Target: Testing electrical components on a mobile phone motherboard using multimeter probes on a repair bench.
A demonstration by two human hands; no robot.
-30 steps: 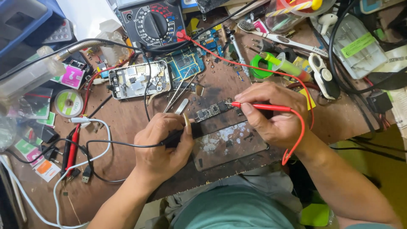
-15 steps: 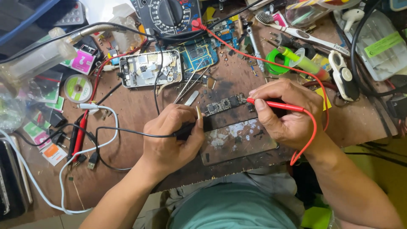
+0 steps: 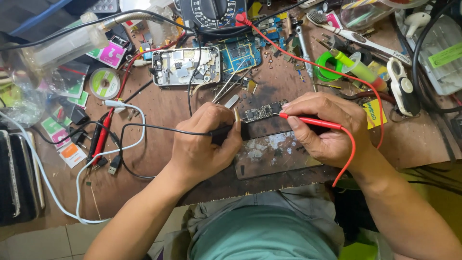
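Observation:
My left hand (image 3: 204,142) grips a black test probe (image 3: 226,133) whose tip rests at the left end of a small narrow circuit board (image 3: 262,112) on the brown workbench. My right hand (image 3: 327,127) holds a red test probe (image 3: 310,121) like a pen, its tip touching the right end of that board. A red lead (image 3: 346,79) and a black lead (image 3: 159,127) run back to a black dial multimeter (image 3: 211,12) at the top. The board lies just above a dark glass plate (image 3: 274,154).
An opened phone chassis (image 3: 185,65) and a blue circuit board (image 3: 245,53) lie behind the hands, with tweezers (image 3: 228,86) beside them. A green tape roll (image 3: 327,65), a solder spool (image 3: 103,83), white cables (image 3: 62,192) and small packets crowd the bench sides.
The view has shifted, so the bench sits lower and further right in frame. Both hands keep their probes on the small board with almost no movement.

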